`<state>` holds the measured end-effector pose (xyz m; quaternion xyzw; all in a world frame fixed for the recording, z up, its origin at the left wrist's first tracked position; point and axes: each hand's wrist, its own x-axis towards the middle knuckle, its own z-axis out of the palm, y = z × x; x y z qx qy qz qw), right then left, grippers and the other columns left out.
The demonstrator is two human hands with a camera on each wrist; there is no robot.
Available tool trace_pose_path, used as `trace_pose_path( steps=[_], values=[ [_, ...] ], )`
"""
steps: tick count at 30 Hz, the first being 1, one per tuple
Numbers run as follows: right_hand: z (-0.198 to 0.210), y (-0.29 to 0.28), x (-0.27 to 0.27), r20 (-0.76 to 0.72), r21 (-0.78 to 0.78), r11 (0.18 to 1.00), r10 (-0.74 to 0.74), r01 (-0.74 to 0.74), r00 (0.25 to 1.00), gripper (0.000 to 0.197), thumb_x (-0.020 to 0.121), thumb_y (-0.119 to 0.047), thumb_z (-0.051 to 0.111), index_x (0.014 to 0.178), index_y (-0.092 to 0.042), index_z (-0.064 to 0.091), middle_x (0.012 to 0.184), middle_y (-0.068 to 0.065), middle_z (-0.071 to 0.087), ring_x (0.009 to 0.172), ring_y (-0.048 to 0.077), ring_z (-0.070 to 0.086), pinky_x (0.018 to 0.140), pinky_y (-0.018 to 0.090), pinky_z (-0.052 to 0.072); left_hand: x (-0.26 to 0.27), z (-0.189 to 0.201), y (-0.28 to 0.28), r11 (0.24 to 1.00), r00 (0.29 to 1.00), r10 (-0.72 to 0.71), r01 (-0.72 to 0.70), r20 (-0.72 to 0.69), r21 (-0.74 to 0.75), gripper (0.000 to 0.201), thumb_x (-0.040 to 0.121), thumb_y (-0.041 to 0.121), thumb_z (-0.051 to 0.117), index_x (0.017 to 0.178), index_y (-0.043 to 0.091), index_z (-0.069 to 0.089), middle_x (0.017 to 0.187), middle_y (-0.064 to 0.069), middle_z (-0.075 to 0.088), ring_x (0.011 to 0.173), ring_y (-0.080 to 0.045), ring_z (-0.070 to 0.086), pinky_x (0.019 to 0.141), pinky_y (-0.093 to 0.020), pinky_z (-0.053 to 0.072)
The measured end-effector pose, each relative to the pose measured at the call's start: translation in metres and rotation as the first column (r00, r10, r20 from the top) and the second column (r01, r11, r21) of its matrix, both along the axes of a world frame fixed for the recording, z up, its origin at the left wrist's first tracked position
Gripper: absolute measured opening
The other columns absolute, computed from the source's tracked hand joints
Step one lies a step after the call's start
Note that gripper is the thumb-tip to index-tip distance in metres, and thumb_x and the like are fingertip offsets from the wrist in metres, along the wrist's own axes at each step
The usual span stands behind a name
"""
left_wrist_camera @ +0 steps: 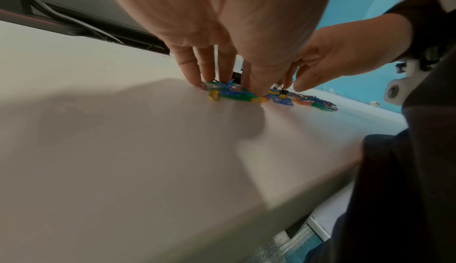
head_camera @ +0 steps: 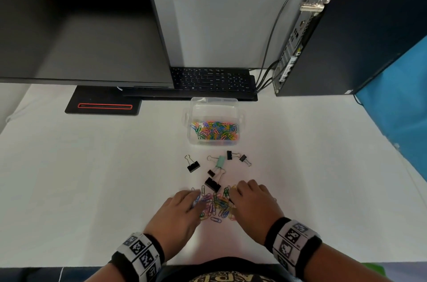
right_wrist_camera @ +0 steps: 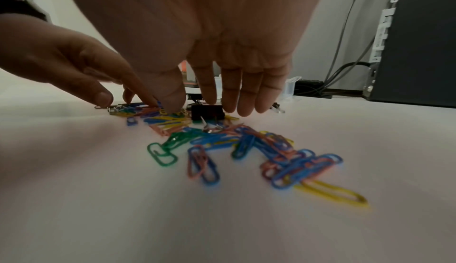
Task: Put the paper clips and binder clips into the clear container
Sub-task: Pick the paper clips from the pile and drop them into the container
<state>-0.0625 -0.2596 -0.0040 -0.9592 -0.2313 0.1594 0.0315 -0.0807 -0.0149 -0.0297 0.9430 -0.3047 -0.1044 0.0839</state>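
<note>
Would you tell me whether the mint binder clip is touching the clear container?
Apart. The head view shows bare white table between the mint binder clip and the near wall of the clear container.

Head view looks down from above; both wrist views sit low, close, sharing the paper clips (right_wrist_camera: 237,150).

Left hand (head_camera: 179,210): palm down, low over the bench (head_camera: 92,177), fingers (left_wrist_camera: 195,68) stretched forward and close together, tips touching the near-left edge of the paper clips (head_camera: 215,205). Thumb extended inward.
Right hand (head_camera: 253,203): palm down, fingers (right_wrist_camera: 231,91) straight and hanging toward the bench, thumb tip down among the clips.
Both forearms reach in from the near edge, each wrist wrapped in a black band with printed square markers.
</note>
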Motion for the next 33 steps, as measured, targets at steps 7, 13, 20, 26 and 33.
trace_pose_path(
  steps=[7, 13, 20, 26, 33],
  values=[
    [0.001, 0.016, 0.017, -0.039, 0.064, 0.995, -0.074, 0.077, 0.996, 0.024, 0.080, -0.026, 0.055, 0.102, -0.017, 0.051, 0.098, 0.006, 0.055, 0.088, 0.028, 0.049, 0.073, 0.039, 0.042, 0.009, 0.004, -0.014, 0.998, 1.000, -0.016, 0.017, 0.021, -0.059, 0.035, 0.091, 0.034, 0.053, 0.124, 0.021, 0.057, 0.131, -0.004, 0.054, 0.117, -0.026, 0.049, 0.083, -0.039, 0.052],
    [0.003, -0.025, 0.047, -0.408, 0.325, 0.684, -0.522, 0.653, 0.749, 0.020, 0.082, -0.036, 0.063, 0.094, -0.024, 0.052, 0.093, -0.005, 0.058, 0.080, 0.017, 0.056, 0.070, 0.034, 0.048, 0.009, 0.000, -0.010, 0.999, 0.999, -0.013, 0.012, -0.034, -0.047, 0.040, 0.092, 0.038, 0.053, 0.129, 0.024, 0.054, 0.135, -0.001, 0.051, 0.120, -0.023, 0.047, 0.088, -0.036, 0.051],
    [-0.005, -0.047, 0.068, -0.627, 0.319, 0.495, -0.530, 0.808, 0.572, 0.024, 0.089, -0.034, 0.062, 0.087, -0.010, 0.059, 0.083, 0.010, 0.068, 0.068, 0.022, 0.065, 0.067, 0.038, 0.052, 0.014, 0.007, -0.015, 0.996, 0.998, -0.054, 0.051, -0.036, -0.070, 0.042, 0.085, 0.024, 0.059, 0.127, 0.020, 0.054, 0.129, -0.002, 0.053, 0.114, -0.024, 0.049, 0.083, -0.037, 0.052],
    [0.009, -0.065, 0.036, -0.262, 0.366, 0.764, -0.463, 0.531, 0.847, 0.016, 0.095, -0.034, 0.051, 0.100, -0.020, 0.056, 0.097, -0.003, 0.057, 0.084, 0.017, 0.055, 0.072, 0.033, 0.046, 0.015, 0.015, -0.023, 0.993, 0.993, -0.115, 0.115, 0.003, -0.042, 0.044, 0.080, 0.018, 0.058, 0.124, 0.019, 0.056, 0.127, -0.001, 0.054, 0.115, -0.023, 0.048, 0.082, -0.037, 0.052],
    [-0.016, -0.055, -0.050, -0.145, 0.007, 0.988, -0.150, 0.152, 0.978, 0.086, 0.060, -0.049, 0.073, 0.135, -0.018, 0.045, 0.136, 0.007, 0.052, 0.123, 0.030, 0.052, 0.088, 0.041, 0.055, 0.004, 0.003, -0.002, 0.998, 0.995, -0.068, 0.069, -0.067, 0.002, 0.051, 0.083, 0.029, 0.057, 0.133, 0.019, 0.050, 0.141, -0.010, 0.047, 0.127, -0.030, 0.044, 0.097, -0.043, 0.047]
  ],
)
